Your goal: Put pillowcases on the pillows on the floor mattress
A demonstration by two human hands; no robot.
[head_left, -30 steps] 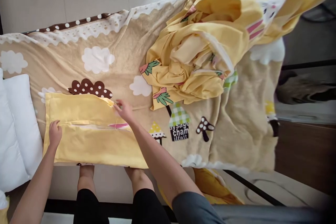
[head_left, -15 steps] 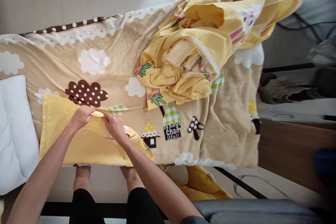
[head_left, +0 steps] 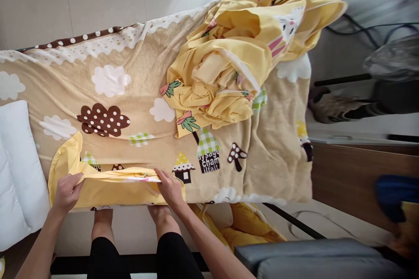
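A yellow pillowcase (head_left: 118,192) lies along the near edge of the bed, its upper part folded down toward me. My left hand (head_left: 68,192) is closed on the cloth near its left end, where a corner stands up loosely. Toward the right end, my right hand (head_left: 170,186) grips the same folded edge, close to a white and pink print. Under the pillowcase is a beige blanket (head_left: 140,96) patterned with clouds and little houses. The fingertips of both hands are partly hidden by the cloth.
A white pillow (head_left: 18,161) lies at the left. Yellow bedding (head_left: 225,69) with rabbit and carrot prints is heaped at the far right of the bed. A grey padded seat (head_left: 294,257) stands at the lower right, near yellow fabric (head_left: 245,226) below the bed's edge.
Both hands have moved apart and toward me, pulling the pillowcase's upper edge down. More of the blanket shows beyond it. The view has shifted slightly.
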